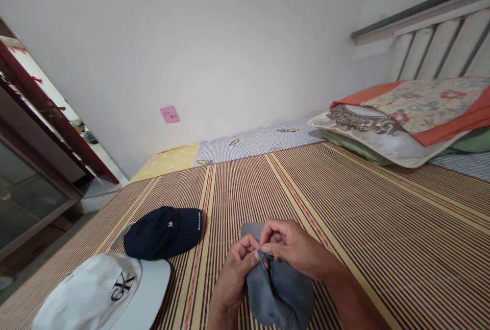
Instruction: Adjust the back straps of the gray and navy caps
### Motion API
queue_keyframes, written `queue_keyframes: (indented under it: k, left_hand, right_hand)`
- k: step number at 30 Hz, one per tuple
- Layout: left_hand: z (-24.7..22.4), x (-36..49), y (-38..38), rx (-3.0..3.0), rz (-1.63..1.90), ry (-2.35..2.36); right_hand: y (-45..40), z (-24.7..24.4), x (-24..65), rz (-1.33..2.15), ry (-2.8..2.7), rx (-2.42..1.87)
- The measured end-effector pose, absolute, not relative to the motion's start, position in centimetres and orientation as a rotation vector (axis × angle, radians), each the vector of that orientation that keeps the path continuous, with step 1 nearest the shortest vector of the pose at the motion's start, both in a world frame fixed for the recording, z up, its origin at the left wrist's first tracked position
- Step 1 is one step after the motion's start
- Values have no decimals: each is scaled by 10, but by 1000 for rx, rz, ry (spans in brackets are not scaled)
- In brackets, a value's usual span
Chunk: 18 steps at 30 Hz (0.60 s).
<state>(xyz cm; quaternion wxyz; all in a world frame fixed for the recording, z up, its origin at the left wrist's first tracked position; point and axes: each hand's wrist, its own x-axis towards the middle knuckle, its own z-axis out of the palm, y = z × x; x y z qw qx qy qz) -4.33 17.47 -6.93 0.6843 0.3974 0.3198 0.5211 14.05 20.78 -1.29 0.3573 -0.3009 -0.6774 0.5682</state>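
- grey-blue cap (296, 289): soft, matt cloth, creased and slightly washed-out
- navy cap (153, 233): matt cloth, fairly smooth
- white cap (82, 289): matt cloth, lightly wrinkled at the crown, smooth on the brim
- mat (237, 192): thin wood-like or bamboo-like slats, ribbed
- pillow (406, 148): satin-like cloth with a soft sheen
- note (169, 114): flat, matt paper
- wall (248, 39): smooth, matt paint
- radiator (447, 46): smooth, painted, apparently metal
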Motion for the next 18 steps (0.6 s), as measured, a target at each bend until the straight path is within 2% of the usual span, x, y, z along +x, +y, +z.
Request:
queue_keyframes:
  k: [13,18]
  left_hand:
    - [-65,-44,175,872,1163,715]
    - [-63,-44,175,881,1175,711]
  right_hand:
    - [206,-12,143,1507,-1757,-730]
    - [204,-10,142,1403,-1809,-739]
